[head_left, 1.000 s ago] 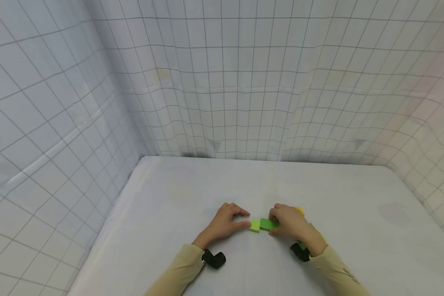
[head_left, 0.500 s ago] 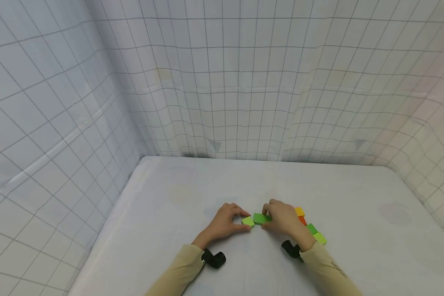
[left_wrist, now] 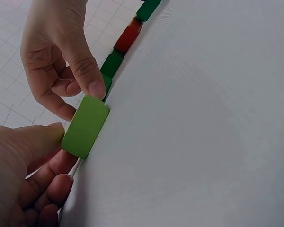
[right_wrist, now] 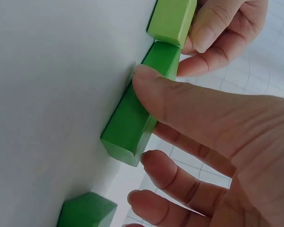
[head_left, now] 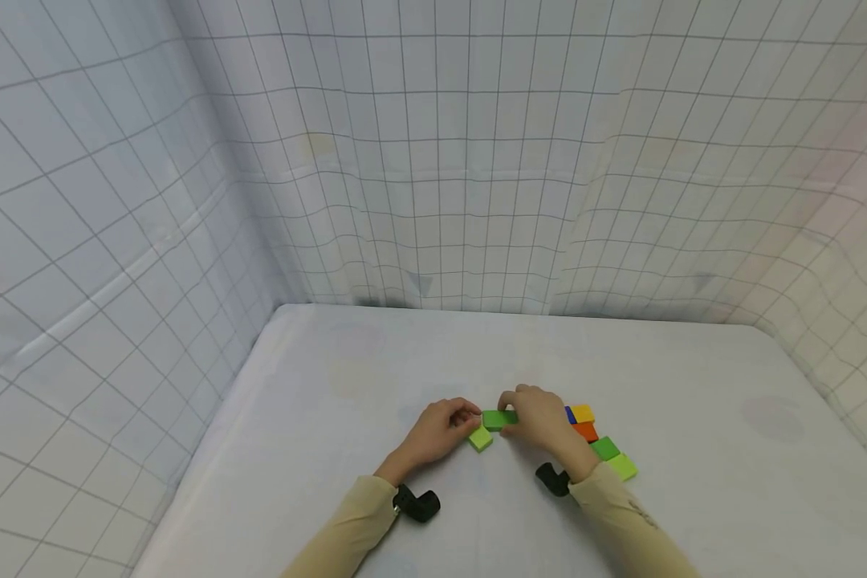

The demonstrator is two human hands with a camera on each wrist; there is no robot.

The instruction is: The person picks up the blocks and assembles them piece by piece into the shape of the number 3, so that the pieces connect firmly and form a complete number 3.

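Observation:
In the head view, a light green block (head_left: 480,438) lies askew on the white table. My left hand (head_left: 437,431) is beside it, fingers loosely bent; the thumb (left_wrist: 49,134) touches its edge and I see no finger on the opposite face. My right hand (head_left: 542,419) pinches a longer green block (right_wrist: 130,116), thumb on the near face and fingers behind. One end of this block meets the light green block in the right wrist view. Part of it is hidden under the right hand in the head view.
Right of the right hand, several blocks form a curved row: a blue block (head_left: 570,414), a yellow block (head_left: 582,413), a red block (head_left: 586,431), a green block (head_left: 604,448) and a lime block (head_left: 623,466). Gridded white curtains (head_left: 433,160) hang behind the table.
My right hand has moved left with the green block, uncovering more of the row. The light green block has shifted left and turned; the left hand's thumb and index finger have drawn together.

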